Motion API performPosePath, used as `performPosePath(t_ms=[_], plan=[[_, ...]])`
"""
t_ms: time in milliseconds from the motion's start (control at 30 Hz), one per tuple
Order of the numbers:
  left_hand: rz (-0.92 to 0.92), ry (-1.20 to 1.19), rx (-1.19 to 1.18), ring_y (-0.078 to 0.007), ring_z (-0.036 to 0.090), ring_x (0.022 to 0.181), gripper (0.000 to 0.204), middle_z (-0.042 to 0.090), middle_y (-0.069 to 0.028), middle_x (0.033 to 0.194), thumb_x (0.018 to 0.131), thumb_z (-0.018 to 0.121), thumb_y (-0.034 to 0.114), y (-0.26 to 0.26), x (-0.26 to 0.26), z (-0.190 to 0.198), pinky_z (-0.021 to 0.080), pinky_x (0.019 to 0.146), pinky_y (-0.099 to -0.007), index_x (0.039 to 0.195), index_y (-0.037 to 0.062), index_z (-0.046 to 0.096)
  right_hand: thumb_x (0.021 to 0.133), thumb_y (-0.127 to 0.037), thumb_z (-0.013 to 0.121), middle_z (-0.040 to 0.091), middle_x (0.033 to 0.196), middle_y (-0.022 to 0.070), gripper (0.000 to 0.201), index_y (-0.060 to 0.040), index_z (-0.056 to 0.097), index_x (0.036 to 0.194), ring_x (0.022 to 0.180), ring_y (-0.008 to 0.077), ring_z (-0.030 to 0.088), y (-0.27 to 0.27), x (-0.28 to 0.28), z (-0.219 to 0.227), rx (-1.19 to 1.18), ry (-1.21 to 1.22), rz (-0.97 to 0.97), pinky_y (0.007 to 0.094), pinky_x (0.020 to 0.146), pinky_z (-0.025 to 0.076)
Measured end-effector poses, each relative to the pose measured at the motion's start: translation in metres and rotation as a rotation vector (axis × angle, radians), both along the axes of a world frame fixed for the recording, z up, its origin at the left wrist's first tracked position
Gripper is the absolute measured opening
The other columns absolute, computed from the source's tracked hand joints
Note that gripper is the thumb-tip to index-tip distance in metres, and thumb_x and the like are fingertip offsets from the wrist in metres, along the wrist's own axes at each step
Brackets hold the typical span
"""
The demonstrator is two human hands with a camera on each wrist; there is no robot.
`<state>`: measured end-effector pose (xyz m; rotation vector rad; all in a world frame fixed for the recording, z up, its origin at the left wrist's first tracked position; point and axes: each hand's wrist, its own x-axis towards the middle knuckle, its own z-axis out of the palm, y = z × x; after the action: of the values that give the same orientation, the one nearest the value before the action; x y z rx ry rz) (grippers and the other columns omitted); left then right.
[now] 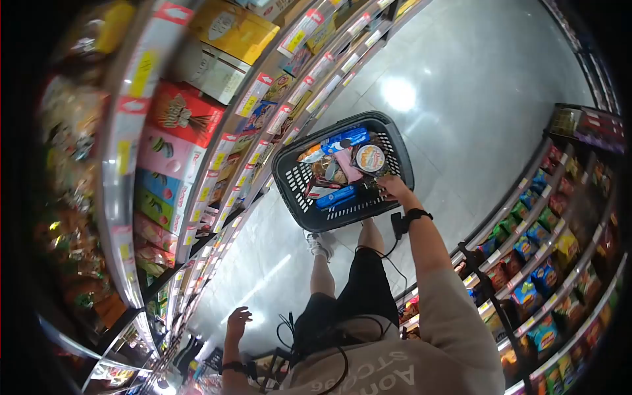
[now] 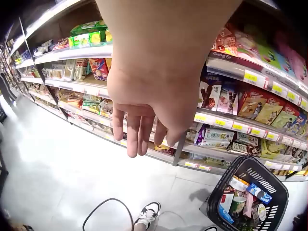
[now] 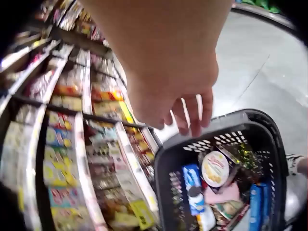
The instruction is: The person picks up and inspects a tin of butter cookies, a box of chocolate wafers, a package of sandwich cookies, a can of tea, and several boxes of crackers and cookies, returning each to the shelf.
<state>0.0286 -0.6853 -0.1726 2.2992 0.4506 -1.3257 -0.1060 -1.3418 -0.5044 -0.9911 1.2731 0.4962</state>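
A black basket (image 1: 342,214) holds several packaged goods, among them a round-lidded tub (image 1: 370,158), a pink pack (image 1: 347,166) and blue packs (image 1: 337,197). In the head view my right hand (image 1: 393,188) is over the basket's near right side. The right wrist view shows that hand (image 3: 190,108) with fingers loosely extended above the basket (image 3: 168,144), nothing seen between them; contact with the rim cannot be told. My left hand (image 1: 238,322) hangs away from the basket, low in the head view. In the left wrist view it (image 2: 144,106) is empty, fingers relaxed downward.
Shelves of boxed snacks (image 1: 178,125) with price tags (image 1: 139,72) run along the left. Curved shelves of bagged snacks (image 1: 526,243) stand on the right. Between them lies a shiny grey floor (image 1: 461,99). A cable (image 1: 388,263) hangs near my legs, and a shoe (image 1: 319,245) is behind the basket.
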Motion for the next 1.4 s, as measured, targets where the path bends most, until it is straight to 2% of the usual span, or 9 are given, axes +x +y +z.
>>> performPosePath(t_ms=[167, 333, 600, 767, 967, 1133, 1200, 1300, 1400], plan=[[-0.099, -0.080, -0.039, -0.0204, 0.072, 0.090, 0.031, 0.073, -0.0126, 0.104, 0.094, 0.064, 0.006, -0.093, -0.027, 0.025, 0.058, 0.079, -0.0319, 0.124, -0.0019, 0.063, 0.094, -0.031, 0.065, 0.066, 0.101, 0.0041, 0.042, -0.0117, 0.054, 0.130, 0.084, 0.0248, 0.067, 0.041, 0.021, -0.087, 0.026, 0.249, -0.415, 0.0464, 0.075, 0.058], [-0.176, -0.032, 0.080, -0.0189, 0.069, 0.098, 0.025, 0.071, -0.0115, 0.112, 0.096, 0.065, 0.011, -0.140, -0.042, 0.057, 0.057, 0.081, -0.0333, 0.120, 0.0021, 0.065, 0.088, -0.024, 0.076, 0.064, 0.086, 0.0045, 0.029, -0.0120, 0.060, 0.108, 0.057, 0.0178, 0.058, 0.039, 0.038, -0.128, 0.082, 0.191, -0.832, 0.0299, 0.053, 0.053], [-0.171, -0.104, 0.029, -0.0208, 0.071, 0.096, 0.027, 0.074, -0.0115, 0.105, 0.095, 0.067, 0.013, -0.153, -0.060, 0.046, 0.055, 0.084, -0.0338, 0.120, 0.0023, 0.065, 0.078, -0.034, 0.081, 0.043, 0.051, -0.0006, 0.039, -0.0116, 0.054, 0.061, 0.039, 0.0134, 0.042, 0.012, 0.045, -0.076, 0.055, 0.131, -0.460, 0.0289, 0.038, 0.032], [-0.231, -0.277, -0.112, -0.0232, 0.073, 0.090, 0.029, 0.074, -0.0129, 0.106, 0.093, 0.071, 0.015, -0.139, -0.070, 0.049, 0.056, 0.078, -0.0341, 0.119, 0.0027, 0.067, 0.078, -0.037, 0.082, 0.059, 0.059, 0.0055, 0.039, -0.0025, 0.065, 0.073, 0.046, 0.0168, 0.058, -0.005, 0.028, 0.004, -0.243, 0.096, 0.228, 0.0323, 0.042, 0.048], [-0.280, -0.418, -0.194, -0.0270, 0.073, 0.088, 0.031, 0.074, -0.0136, 0.104, 0.091, 0.071, 0.020, -0.103, -0.086, 0.041, 0.056, 0.077, -0.0378, 0.118, 0.0058, 0.068, 0.083, -0.039, 0.077, 0.064, 0.059, 0.0097, 0.041, 0.0011, 0.069, 0.076, 0.049, 0.0213, 0.063, 0.000, -0.001, 0.092, -0.386, 0.068, 0.430, 0.0360, 0.048, 0.051], [-0.167, -0.548, -0.330, -0.0291, 0.072, 0.087, 0.035, 0.074, -0.0119, 0.105, 0.093, 0.068, 0.028, -0.050, -0.128, 0.077, 0.056, 0.080, -0.0392, 0.122, 0.0090, 0.067, 0.080, -0.045, 0.075, 0.068, 0.062, 0.0102, 0.043, -0.0030, 0.071, 0.076, 0.050, 0.0214, 0.065, 0.061, -0.017, 0.161, -0.849, 0.033, 0.775, 0.0347, 0.052, 0.054], [-0.092, -0.633, -0.378, -0.0281, 0.071, 0.086, 0.035, 0.074, -0.0116, 0.103, 0.094, 0.067, 0.031, -0.001, -0.156, 0.095, 0.056, 0.081, -0.0387, 0.122, 0.0096, 0.067, 0.084, -0.031, 0.079, 0.064, 0.066, 0.0055, 0.029, -0.0064, 0.065, 0.084, 0.057, 0.0212, 0.064, 0.109, -0.038, 0.187, -0.423, -0.406, 0.121, 0.0352, 0.045, 0.049], [0.009, -0.808, -0.411, -0.0300, 0.070, 0.091, 0.037, 0.073, -0.0127, 0.104, 0.097, 0.064, 0.038, 0.080, -0.196, 0.085, 0.054, 0.081, -0.0409, 0.123, 0.0116, 0.066, 0.084, -0.026, 0.078, 0.065, 0.072, 0.0102, 0.028, -0.0037, 0.062, 0.092, 0.056, 0.0251, 0.070, 0.173, 0.011, 0.180, -0.339, -0.685, 0.278, 0.0382, 0.044, 0.055], [0.168, -0.839, -0.388, -0.0289, 0.070, 0.095, 0.042, 0.073, -0.0123, 0.108, 0.098, 0.062, 0.041, 0.139, -0.235, 0.112, 0.055, 0.085, -0.0393, 0.127, 0.0121, 0.064, 0.085, -0.025, 0.076, 0.061, 0.063, 0.0092, 0.028, -0.0035, 0.060, 0.078, 0.045, 0.0240, 0.063, 0.285, 0.044, 0.278, -0.252, -0.478, 0.447, 0.0334, 0.037, 0.048]])
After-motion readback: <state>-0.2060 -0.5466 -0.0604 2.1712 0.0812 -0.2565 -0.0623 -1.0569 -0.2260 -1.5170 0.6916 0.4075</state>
